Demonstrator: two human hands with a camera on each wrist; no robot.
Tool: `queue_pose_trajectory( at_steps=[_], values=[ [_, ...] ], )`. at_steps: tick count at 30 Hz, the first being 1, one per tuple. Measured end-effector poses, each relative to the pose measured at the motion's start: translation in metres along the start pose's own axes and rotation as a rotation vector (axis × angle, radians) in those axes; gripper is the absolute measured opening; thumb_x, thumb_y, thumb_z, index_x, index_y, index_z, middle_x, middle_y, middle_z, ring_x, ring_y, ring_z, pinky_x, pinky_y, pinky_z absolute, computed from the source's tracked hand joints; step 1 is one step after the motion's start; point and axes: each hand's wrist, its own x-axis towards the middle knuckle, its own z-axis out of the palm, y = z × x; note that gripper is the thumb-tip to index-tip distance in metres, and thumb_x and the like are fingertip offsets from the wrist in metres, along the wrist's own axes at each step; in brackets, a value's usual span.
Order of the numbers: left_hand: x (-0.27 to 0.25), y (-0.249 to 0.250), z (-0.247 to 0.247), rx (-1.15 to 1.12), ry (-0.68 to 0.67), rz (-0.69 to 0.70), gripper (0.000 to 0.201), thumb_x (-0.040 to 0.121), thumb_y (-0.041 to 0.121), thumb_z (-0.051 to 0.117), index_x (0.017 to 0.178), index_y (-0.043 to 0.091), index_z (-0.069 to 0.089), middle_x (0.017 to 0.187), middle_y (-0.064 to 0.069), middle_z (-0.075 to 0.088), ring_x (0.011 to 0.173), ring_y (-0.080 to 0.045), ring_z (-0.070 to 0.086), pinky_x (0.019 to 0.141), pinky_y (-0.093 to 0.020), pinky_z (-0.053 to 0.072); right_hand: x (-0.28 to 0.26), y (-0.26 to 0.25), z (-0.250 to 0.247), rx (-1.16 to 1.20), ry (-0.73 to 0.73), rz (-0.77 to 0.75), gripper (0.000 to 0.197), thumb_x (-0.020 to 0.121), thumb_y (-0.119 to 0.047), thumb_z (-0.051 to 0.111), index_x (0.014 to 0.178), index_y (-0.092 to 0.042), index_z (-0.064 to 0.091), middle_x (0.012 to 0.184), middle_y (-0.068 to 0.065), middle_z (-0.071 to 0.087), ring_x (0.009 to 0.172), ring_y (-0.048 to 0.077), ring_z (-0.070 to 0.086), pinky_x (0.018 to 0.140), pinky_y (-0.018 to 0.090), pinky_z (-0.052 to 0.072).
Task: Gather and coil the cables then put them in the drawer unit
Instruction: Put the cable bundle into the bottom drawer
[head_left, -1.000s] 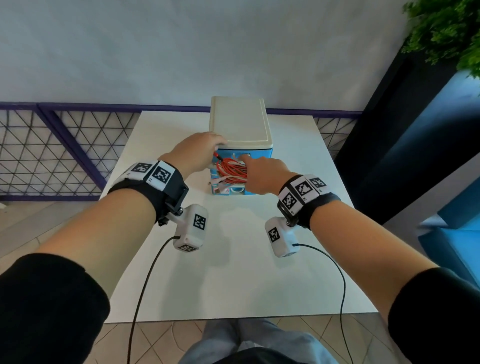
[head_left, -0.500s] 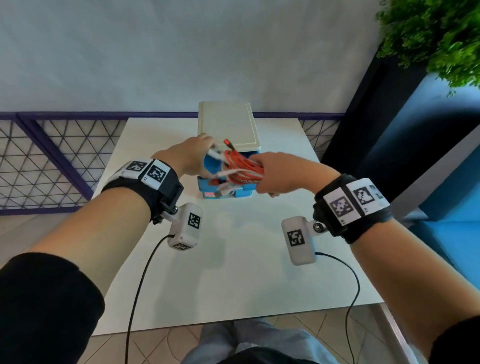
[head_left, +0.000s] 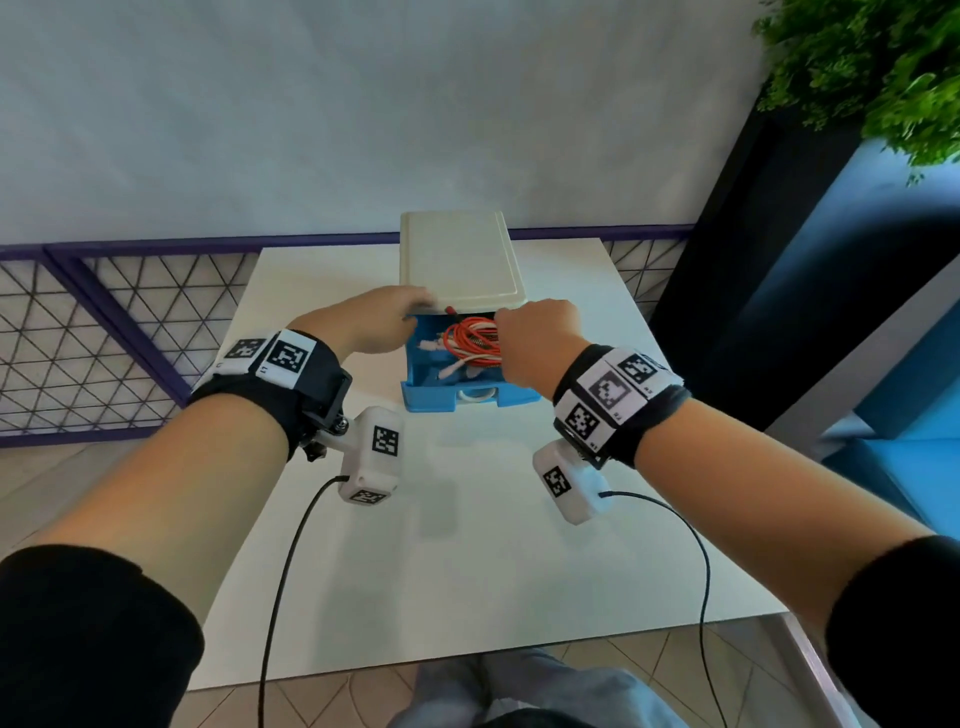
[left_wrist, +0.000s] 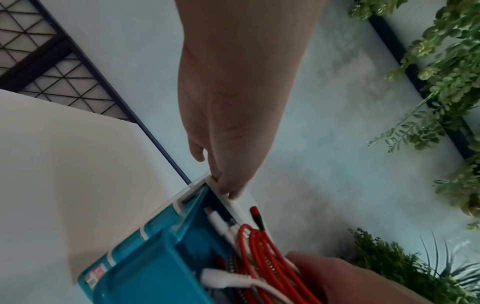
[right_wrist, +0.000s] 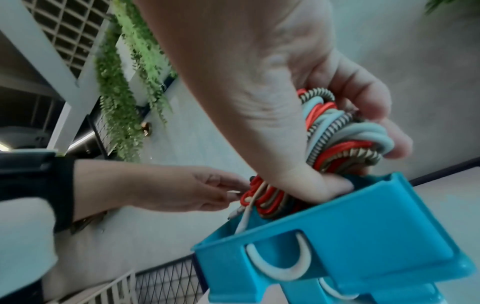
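The drawer unit (head_left: 457, 260), cream on top with blue drawers, stands at the middle of the white table (head_left: 493, 545). Its top drawer (head_left: 431, 402) is pulled out. My right hand (head_left: 524, 338) grips a coiled bundle of red, white and striped cables (head_left: 472, 340) and holds it down inside that drawer; the right wrist view shows its fingers wrapped round the cable bundle (right_wrist: 337, 139). My left hand (head_left: 410, 314) reaches to the unit's front left corner, with its fingertips (left_wrist: 228, 185) touching the cream top's front edge. A red plug (left_wrist: 255, 216) sticks up beside them.
A purple-framed mesh railing (head_left: 104, 338) runs behind and left of the table. A dark panel and blue furniture (head_left: 883, 364) stand to the right, with green foliage (head_left: 872, 67) above. Wrist camera cords (head_left: 280, 597) hang over the table's near edge.
My right hand has lowered the cable bundle from above the drawer down into it. My left hand has shifted up onto the front edge of the unit's top.
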Motion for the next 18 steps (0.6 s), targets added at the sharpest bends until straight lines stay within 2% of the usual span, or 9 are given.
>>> queue_pose_trajectory(
  at_steps=[2,5,7,9,10,12,15,16,18],
  values=[
    [0.0,-0.002,-0.001,-0.029,0.005,0.027,0.037,0.098,0.011,0.041,0.134,0.016,0.049,0.142,-0.006,0.049,0.133,-0.025,0.042,0.103,-0.033,0.034,0.002,-0.008,-0.002,-0.048,-0.017,-0.004,0.022,0.089,-0.013,0.048,0.109,-0.014,0.057,0.074,-0.001,0.049,0.068,0.018,0.051,0.062,0.026,0.045],
    [-0.003,0.001,0.0,-0.07,0.011,0.088,0.034,0.098,0.013,0.042,0.129,0.019,0.056,0.137,-0.003,0.055,0.131,-0.02,0.045,0.098,-0.026,0.033,0.009,-0.017,-0.006,-0.105,-0.055,0.001,0.02,0.088,-0.015,0.05,0.105,-0.014,0.061,0.085,0.0,0.055,0.077,0.019,0.057,0.077,0.027,0.053],
    [-0.003,0.0,0.001,-0.071,0.011,0.074,0.034,0.098,0.012,0.044,0.126,0.022,0.06,0.145,-0.005,0.046,0.139,-0.017,0.034,0.106,-0.029,0.03,0.014,-0.02,-0.011,-0.138,-0.092,0.007,0.018,0.089,-0.018,0.049,0.101,-0.014,0.063,0.087,0.0,0.057,0.075,0.019,0.057,0.071,0.026,0.052],
    [-0.003,0.0,0.004,-0.038,-0.031,0.028,0.034,0.097,0.012,0.047,0.126,0.023,0.06,0.155,-0.007,0.029,0.143,-0.019,0.027,0.112,-0.03,0.024,0.019,-0.025,-0.015,-0.154,-0.132,0.011,0.018,0.089,-0.021,0.049,0.099,-0.014,0.063,0.088,0.001,0.058,0.072,0.019,0.056,0.057,0.026,0.046],
    [-0.003,0.0,0.007,-0.034,-0.047,0.012,0.036,0.096,0.012,0.048,0.13,0.021,0.058,0.157,-0.006,0.024,0.143,-0.019,0.027,0.111,-0.027,0.024,0.021,-0.028,-0.016,-0.15,-0.151,0.013,0.019,0.089,-0.023,0.049,0.099,-0.014,0.063,0.089,0.0,0.059,0.072,0.019,0.056,0.051,0.027,0.042],
    [-0.006,0.005,0.014,-0.122,-0.052,0.001,0.045,0.096,0.009,0.048,0.14,0.01,0.042,0.153,-0.005,0.034,0.137,-0.019,0.035,0.099,-0.016,0.028,0.025,-0.034,-0.014,-0.116,-0.193,0.017,0.023,0.09,-0.028,0.049,0.104,-0.015,0.062,0.092,-0.001,0.06,0.077,0.017,0.058,0.05,0.028,0.042],
    [-0.008,0.01,0.024,-0.286,-0.012,-0.015,0.054,0.095,0.008,0.049,0.143,0.004,0.027,0.137,-0.002,0.048,0.125,-0.016,0.046,0.091,-0.019,0.035,0.029,-0.038,-0.009,-0.054,-0.203,-0.027,0.029,0.095,-0.034,0.044,0.112,-0.015,0.057,0.107,-0.001,0.063,0.099,0.016,0.062,0.083,0.028,0.05],
    [-0.006,0.009,0.026,-0.29,-0.007,-0.03,0.05,0.095,0.011,0.05,0.14,0.004,0.03,0.136,-0.006,0.05,0.124,-0.019,0.048,0.094,-0.023,0.038,0.03,-0.037,-0.008,-0.03,-0.183,-0.037,0.029,0.096,-0.034,0.044,0.113,-0.015,0.057,0.111,-0.001,0.062,0.105,0.017,0.061,0.089,0.029,0.047],
    [-0.002,0.006,0.028,-0.296,-0.008,-0.046,0.037,0.095,0.014,0.05,0.128,0.002,0.041,0.132,-0.016,0.051,0.12,-0.028,0.051,0.101,-0.034,0.041,0.031,-0.035,-0.008,0.03,-0.139,-0.045,0.026,0.097,-0.03,0.045,0.112,-0.014,0.057,0.112,0.001,0.062,0.108,0.019,0.06,0.088,0.029,0.046]
  ],
)
